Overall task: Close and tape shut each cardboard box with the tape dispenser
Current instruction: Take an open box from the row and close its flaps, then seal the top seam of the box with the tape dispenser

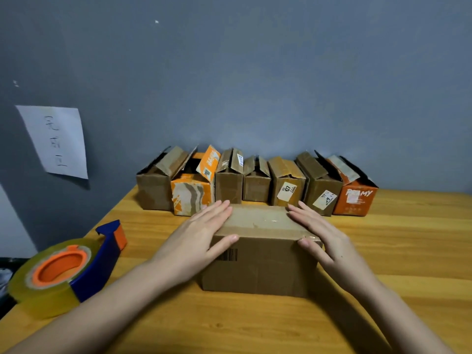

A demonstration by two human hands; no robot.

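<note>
Left hand [204, 227] and right hand [315, 229]: both are lying flat with fingers straight, pressing down the top of the front cardboard box [260, 261] from either end, thumbs resting on its near face; neither is gripping anything. The box is sitting mid-table on the wooden table [408, 251], flaps closed, with a glossy strip showing along the seam. It is likely handling as light and fairly stiff, though worn; holding it by the two short ends looks soundest. Tape dispenser [69, 267]: lying untouched well to the left. Row of open boxes [255, 182]: standing behind against the grey wall [255, 72], flaps up, awaiting sealing.
</note>
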